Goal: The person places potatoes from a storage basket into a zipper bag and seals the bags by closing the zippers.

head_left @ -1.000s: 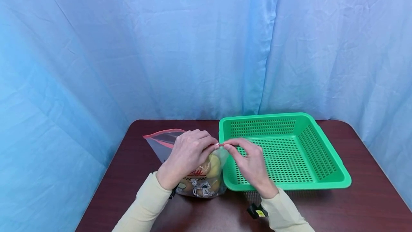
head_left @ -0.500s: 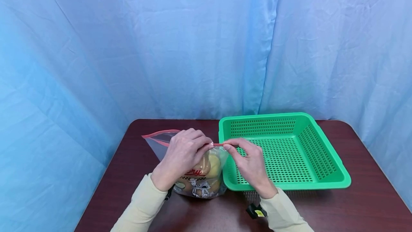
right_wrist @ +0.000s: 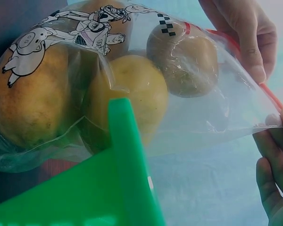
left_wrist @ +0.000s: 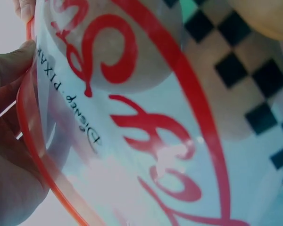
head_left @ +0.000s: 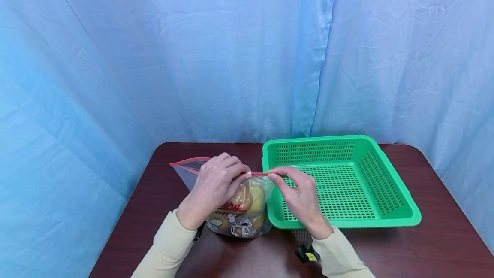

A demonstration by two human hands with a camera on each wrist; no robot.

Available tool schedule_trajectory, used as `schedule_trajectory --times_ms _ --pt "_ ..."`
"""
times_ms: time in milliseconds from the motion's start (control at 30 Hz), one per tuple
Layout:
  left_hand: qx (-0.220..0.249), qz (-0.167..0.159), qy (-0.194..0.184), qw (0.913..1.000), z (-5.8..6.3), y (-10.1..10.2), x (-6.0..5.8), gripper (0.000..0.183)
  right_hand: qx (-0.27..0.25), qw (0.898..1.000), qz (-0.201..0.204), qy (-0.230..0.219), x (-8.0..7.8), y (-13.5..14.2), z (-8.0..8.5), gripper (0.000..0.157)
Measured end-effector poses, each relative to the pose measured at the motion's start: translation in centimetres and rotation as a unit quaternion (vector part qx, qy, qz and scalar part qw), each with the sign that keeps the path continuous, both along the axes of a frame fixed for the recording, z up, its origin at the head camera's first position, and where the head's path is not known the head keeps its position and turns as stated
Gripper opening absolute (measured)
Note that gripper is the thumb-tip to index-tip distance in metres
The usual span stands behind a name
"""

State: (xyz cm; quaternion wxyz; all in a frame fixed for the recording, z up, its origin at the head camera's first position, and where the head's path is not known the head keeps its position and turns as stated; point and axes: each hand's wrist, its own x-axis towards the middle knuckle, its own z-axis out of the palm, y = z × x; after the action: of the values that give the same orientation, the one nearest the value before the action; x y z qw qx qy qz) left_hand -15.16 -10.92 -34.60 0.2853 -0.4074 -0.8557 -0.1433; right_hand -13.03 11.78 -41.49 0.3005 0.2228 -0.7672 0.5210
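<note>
A clear zip bag (head_left: pixel 241 222) with a red zip edge stands on the table, printed with red lettering and cartoon figures. Inside it are several rounded yellow-brown potatoes (right_wrist: pixel 127 94). My left hand (head_left: pixel 218 179) pinches the zip edge near its middle, thumb on the near side. At the bag's right corner, my right hand (head_left: pixel 299 188) pinches the same edge between thumb and index finger. Between the two hands the red strip is pressed together, while left of my left hand the bag's mouth gapes. The right wrist view has both hands at the zip edge.
A green plastic basket (head_left: pixel 399 183) with perforated sides stands right of the bag, its left rim close beside it. The dark reddish-brown table (head_left: pixel 143 226) has rounded back corners. Blue curtains (head_left: pixel 247 55) hang behind.
My left hand has slid left along the zip edge, and more of the pressed red strip shows between the hands. The right hand has stayed at the corner.
</note>
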Motion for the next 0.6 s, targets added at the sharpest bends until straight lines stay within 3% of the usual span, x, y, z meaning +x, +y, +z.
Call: schedule_trajectory --times_ms 600 --pt "0.008 0.003 -0.009 0.9999 -0.2 -1.1 -0.2 0.006 -0.005 1.0 -0.006 -0.001 0.1 0.1 -0.2 0.018"
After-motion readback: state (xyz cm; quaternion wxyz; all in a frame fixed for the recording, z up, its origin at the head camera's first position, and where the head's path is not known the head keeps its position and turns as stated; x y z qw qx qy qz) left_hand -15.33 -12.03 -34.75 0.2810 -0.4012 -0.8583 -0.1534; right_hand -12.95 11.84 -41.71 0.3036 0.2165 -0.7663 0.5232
